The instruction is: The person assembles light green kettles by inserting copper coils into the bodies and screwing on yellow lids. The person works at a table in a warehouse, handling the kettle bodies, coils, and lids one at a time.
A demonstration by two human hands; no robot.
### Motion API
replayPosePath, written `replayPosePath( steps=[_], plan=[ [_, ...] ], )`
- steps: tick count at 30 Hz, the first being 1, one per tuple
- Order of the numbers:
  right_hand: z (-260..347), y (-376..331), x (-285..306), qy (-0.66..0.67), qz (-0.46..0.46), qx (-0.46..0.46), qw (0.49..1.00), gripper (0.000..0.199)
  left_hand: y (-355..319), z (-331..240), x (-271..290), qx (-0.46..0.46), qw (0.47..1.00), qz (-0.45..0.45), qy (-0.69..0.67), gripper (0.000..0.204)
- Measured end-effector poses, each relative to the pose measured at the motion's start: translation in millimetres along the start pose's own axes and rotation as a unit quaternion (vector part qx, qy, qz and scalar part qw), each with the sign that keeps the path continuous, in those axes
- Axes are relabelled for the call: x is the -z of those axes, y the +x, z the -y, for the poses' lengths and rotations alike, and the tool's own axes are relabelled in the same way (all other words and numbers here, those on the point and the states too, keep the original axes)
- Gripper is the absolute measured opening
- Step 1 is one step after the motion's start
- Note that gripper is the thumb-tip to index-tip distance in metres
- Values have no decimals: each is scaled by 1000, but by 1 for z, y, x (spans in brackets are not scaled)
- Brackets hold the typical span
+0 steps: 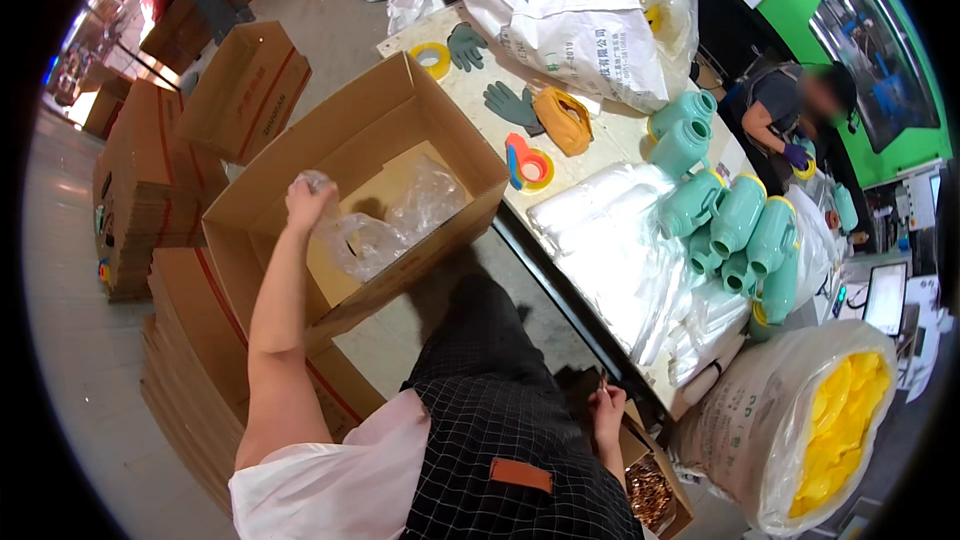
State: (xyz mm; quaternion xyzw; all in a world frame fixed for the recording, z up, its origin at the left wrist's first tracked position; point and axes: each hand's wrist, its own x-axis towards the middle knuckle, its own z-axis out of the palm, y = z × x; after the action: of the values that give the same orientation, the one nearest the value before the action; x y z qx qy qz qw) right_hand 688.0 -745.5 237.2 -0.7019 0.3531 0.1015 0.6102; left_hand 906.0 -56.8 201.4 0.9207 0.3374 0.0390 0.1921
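Note:
My left hand point(310, 204) is closed on the top of a clear plastic bag point(372, 243), inside an open cardboard box point(318, 130). The bag hangs toward the box's floor, and more crumpled clear film point(432, 194) lies beside it. My right hand point(607, 414) is low at my right side, fingers pinched round a small thin piece too small to name. Just below that hand stands a small carton point(682, 512) holding many shiny copper-coloured pieces point(648, 492).
On the worktable point(408, 38) lie grey-green gloves point(511, 103), a yellow glove point(563, 122), a tape dispenser point(528, 164), clear bags point(605, 225) and several green bottle bodies point(740, 212). A sack of yellow parts point(735, 420), stacked flat cartons point(150, 185) and a co-worker point(775, 110) surround it.

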Motion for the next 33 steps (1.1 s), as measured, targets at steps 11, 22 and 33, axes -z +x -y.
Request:
replayPosePath(
  steps=[11,22,33],
  plan=[
    [141,182,-199,74,221,-103,967,23,-39,35,102,79,947,309,-29,32],
    [268,325,-281,156,130,47,978,36,-113,-23,87,-112,983,-83,-120,17],
    [-90,75,-13,-389,179,-10,904,33,-271,-246,-67,-356,804,458,-127,14]
  ],
)
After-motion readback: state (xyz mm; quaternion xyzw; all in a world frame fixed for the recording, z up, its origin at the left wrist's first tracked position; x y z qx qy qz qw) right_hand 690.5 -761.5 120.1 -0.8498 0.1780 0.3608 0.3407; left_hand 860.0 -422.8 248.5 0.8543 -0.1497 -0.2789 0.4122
